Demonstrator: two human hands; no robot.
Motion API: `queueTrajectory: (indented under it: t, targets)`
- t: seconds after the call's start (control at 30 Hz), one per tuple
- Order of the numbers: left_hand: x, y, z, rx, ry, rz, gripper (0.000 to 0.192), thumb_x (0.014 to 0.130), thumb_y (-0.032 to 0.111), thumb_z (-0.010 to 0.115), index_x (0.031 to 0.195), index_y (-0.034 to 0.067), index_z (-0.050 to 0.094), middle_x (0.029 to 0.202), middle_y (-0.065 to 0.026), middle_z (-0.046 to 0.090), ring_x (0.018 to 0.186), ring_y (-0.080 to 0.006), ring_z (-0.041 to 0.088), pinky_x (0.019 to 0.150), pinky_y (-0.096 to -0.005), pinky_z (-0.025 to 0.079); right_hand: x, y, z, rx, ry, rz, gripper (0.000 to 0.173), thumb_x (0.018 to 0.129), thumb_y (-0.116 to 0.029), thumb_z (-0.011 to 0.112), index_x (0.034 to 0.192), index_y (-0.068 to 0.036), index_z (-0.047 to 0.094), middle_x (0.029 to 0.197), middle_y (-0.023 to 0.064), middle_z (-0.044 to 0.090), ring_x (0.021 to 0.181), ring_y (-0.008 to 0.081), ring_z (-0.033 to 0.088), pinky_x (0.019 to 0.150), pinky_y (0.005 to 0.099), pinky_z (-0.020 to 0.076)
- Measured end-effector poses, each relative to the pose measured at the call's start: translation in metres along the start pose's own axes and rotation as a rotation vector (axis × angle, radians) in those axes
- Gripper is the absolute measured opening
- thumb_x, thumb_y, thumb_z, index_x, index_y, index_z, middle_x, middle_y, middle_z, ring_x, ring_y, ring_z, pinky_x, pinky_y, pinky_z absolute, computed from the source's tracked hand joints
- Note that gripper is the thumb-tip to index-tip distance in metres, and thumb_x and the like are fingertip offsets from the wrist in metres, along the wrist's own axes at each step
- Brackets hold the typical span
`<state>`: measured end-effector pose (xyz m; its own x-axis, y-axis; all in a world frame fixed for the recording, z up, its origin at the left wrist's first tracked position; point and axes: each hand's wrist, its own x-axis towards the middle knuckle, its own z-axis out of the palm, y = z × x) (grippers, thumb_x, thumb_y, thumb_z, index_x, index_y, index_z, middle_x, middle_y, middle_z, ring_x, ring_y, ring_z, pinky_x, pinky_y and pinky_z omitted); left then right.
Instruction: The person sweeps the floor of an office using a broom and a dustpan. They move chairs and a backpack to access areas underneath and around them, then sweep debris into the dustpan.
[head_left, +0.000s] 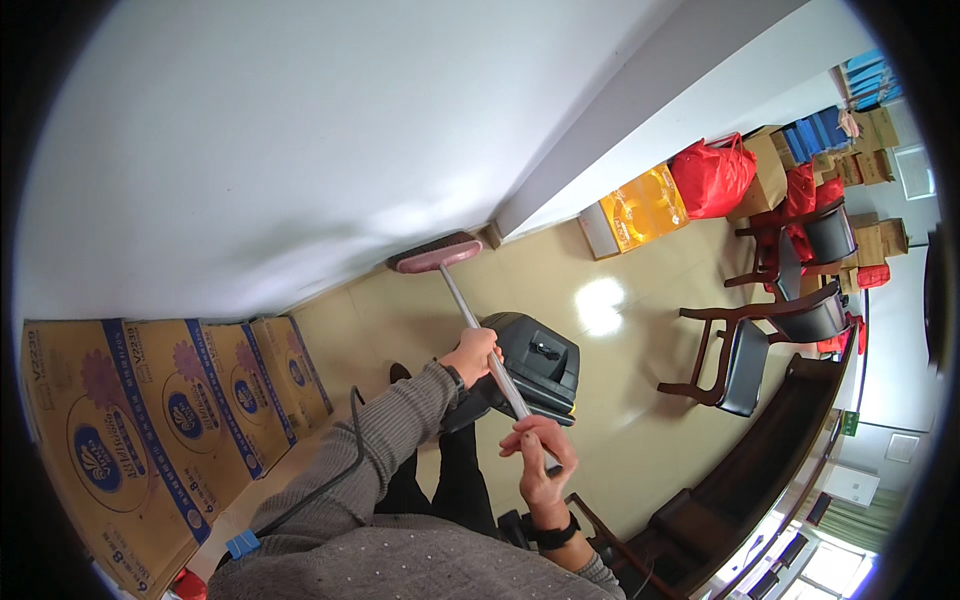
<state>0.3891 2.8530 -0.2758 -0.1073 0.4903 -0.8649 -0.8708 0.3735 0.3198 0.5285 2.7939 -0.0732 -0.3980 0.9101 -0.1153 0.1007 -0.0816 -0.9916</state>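
Note:
My left hand (472, 356), with a dark band at its wrist, is wrapped around the middle of a broom's metal handle (459, 296). Around the handle's near end are the fingers of my right hand (541, 454), its thumb lying along the top. The broom's pink head (439, 257) is at the far end, its dark bristles (431, 244) at the foot of the white wall (300, 135). A black plastic appliance (540, 349) with a coiled cord on it stands on the floor, partly hidden by the handle and my left hand.
Printed cardboard cartons (161, 420) line the left side. A wall corner (491, 234) juts out beyond the broom head. Further right are a yellow box (643, 210), a red bag (712, 176) and dark wooden chairs (742, 360). A dark wooden desk (750, 450) stands at lower right.

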Motion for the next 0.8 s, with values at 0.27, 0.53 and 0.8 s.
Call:
queueTrajectory:
  t: [0.27,0.53,0.8]
  targets:
    - [0.001,0.019,0.008,-0.044,-0.146,0.055,0.016,0.086,0.009,0.054,0.074,0.002,0.048,0.06,-0.0099,0.048,0.047,-0.0232,0.048,0.048,-0.0393,0.045,0.012,-0.002,0.002,-0.142,-0.05,-0.155,0.008,0.086,0.002,0.055,0.08,0.005,0.06,0.091,0.0156,0.063,0.063,0.0146,0.062,0.056,0.0262,0.053]
    - [-0.001,0.012,0.009,0.066,-0.154,-0.033,0.015,0.087,0.009,0.049,0.075,0.005,0.042,0.06,-0.0077,0.044,0.049,-0.0215,0.047,0.05,-0.0376,0.043,0.013,-0.013,0.011,-0.059,0.037,-0.029,0.007,0.086,0.001,0.057,0.08,0.004,0.06,0.089,0.011,0.062,0.063,0.0127,0.061,0.056,0.0244,0.0514]
    - [-0.003,0.01,0.002,0.039,-0.123,-0.069,0.011,0.083,0.005,0.052,0.076,0.002,0.044,0.064,-0.01,0.046,0.055,-0.0231,0.05,0.053,-0.038,0.045,0.015,-0.011,0.011,0.073,0.082,0.12,0.009,0.092,-0.005,0.056,0.09,0.003,0.059,0.09,0.0065,0.06,0.065,0.0102,0.061,0.057,0.0232,0.0505]
